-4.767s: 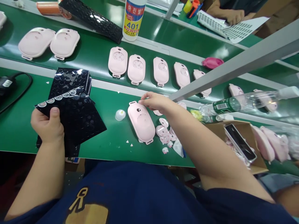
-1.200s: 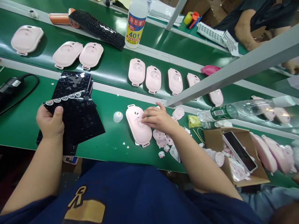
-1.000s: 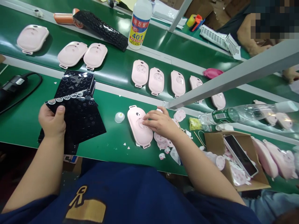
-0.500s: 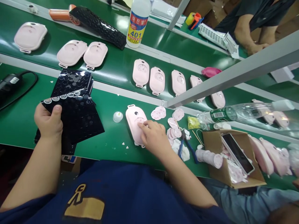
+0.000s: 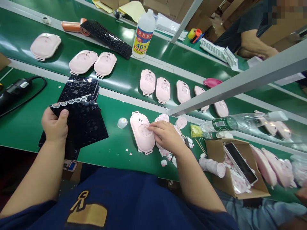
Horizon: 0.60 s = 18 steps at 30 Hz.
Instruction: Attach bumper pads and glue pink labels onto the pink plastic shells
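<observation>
My left hand (image 5: 54,125) is closed on a black sheet of round stickers (image 5: 81,119), thumb on top, above a stack of similar sheets. A pink oval shell (image 5: 141,133) lies on the green table in front of me. My right hand (image 5: 165,135) rests at its right side, fingertips pressed together on the round recess in the shell's middle; what is under them is hidden. Loose pink round pieces (image 5: 180,122) lie just right of that hand.
A conveyor belt (image 5: 124,73) behind carries several pink shells. A 401 glue bottle (image 5: 143,33), a small white cap (image 5: 122,122), a clear bottle (image 5: 240,123), a cardboard box (image 5: 236,169) holding a phone, and a black tool (image 5: 11,94) stand around. Another person sits at the far right.
My right hand shifted from the shell's lower right up to its middle recess, fingertips pressing there. My left hand kept hold of the black sheet. The shells on the belt drifted.
</observation>
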Motion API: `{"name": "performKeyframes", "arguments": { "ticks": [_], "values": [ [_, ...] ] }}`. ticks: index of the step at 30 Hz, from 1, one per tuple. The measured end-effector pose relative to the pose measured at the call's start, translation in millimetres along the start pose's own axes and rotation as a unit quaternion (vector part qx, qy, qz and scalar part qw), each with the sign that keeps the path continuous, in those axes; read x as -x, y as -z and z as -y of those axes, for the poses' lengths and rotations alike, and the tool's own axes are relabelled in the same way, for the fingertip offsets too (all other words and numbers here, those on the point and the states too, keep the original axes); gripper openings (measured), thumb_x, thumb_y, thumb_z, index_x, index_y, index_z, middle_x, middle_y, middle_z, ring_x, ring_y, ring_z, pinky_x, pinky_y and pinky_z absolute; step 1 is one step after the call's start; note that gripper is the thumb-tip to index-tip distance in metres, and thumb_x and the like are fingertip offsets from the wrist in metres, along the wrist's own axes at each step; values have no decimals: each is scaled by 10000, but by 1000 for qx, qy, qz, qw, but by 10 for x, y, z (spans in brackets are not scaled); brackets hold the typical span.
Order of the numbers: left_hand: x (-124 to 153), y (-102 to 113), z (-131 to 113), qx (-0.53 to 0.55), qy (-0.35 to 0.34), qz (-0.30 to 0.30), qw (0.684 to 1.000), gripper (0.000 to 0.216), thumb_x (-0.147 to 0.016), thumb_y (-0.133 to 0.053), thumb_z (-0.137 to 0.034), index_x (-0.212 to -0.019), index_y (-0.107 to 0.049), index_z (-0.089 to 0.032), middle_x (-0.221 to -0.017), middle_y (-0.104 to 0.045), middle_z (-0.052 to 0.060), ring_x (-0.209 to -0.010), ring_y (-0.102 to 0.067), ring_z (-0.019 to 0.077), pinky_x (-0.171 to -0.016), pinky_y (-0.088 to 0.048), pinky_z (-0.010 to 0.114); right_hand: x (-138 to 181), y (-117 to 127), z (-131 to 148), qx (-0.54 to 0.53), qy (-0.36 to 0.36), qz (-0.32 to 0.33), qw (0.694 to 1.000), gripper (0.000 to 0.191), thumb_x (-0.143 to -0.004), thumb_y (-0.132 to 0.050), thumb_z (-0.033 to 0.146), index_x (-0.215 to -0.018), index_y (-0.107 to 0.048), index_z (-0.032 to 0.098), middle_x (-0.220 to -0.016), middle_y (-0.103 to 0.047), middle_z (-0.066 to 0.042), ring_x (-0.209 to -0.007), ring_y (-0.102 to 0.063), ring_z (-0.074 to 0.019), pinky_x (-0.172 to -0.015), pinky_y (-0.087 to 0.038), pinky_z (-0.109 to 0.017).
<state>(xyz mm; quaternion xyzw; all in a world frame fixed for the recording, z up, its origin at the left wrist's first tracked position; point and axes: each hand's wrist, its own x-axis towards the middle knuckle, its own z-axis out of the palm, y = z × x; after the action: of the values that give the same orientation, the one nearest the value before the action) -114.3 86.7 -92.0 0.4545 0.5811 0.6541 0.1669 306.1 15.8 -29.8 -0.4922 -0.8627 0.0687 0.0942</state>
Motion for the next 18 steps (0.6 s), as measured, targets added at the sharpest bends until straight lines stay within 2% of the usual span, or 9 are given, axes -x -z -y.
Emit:
{"name": "performKeyframes", "arguments": {
  "ticks": [4, 10, 12, 14, 16, 18],
  "values": [
    [1, 2, 11, 2, 3, -5, 1000, 484, -607, -791, -466, -912, -671, -110, -879, -654, 66, -822, -625, 208, -881, -512, 436, 181, -90, 29, 2, 3, 2, 1000, 391, -905, -525, 87, -1229, -687, 236, -1316, -682, -71, -1205, -584, -262, -999, -447, -456],
    [-9, 8, 44, -9, 3, -8, 1000, 466, -596, -769, -475, -909, -675, -142, -895, -671, 51, -837, -633, 209, -879, -518, 430, 217, -195, 224, -1, -78, -42, 996, 292, -932, -543, 190, -1174, -704, 219, -1304, -680, -102, -1203, -580, -296, -1009, -436, -492],
    [-13, 12, 54, -13, 1, -4, 1000, 460, -602, -761, -478, -908, -673, -145, -896, -673, 51, -838, -633, 209, -876, -518, 422, 162, -197, 251, -34, -139, -59, 988, 269, -942, -545, 255, -1155, -703, 213, -1231, -694, -124, -1136, -608, -298, -951, -469, -478],
    [-17, 17, 64, -16, -1, -3, 1000, 455, -609, -759, -473, -909, -670, -142, -893, -671, 53, -833, -629, 207, -876, -517, 418, 98, -195, 262, -95, -226, -63, 967, 263, -904, -585, 301, -1119, -702, 204, -1121, -699, -133, -1041, -632, -295, -852, -505, -442],
    [-20, 23, 74, -16, -2, -4, 1000, 453, -613, -761, -467, -913, -668, -139, -892, -670, 54, -835, -627, 206, -875, -516, 414, 44, -200, 270, -157, -301, -53, 939, 235, -837, -635, 318, -1033, -703, 208, -981, -697, -104, -891, -649, -269, -724, -510, -392],
    [-21, 27, 85, -12, -3, -5, 1000, 448, -615, -764, -463, -909, -667, -140, -888, -669, 54, -834, -628, 206, -874, -516, 412, 5, -220, 277, -199, -338, -45, 919, 178, -789, -650, 314, -933, -689, 217, -844, -680, -55, -724, -631, -221, -618, -480, -343]
  ]
}}
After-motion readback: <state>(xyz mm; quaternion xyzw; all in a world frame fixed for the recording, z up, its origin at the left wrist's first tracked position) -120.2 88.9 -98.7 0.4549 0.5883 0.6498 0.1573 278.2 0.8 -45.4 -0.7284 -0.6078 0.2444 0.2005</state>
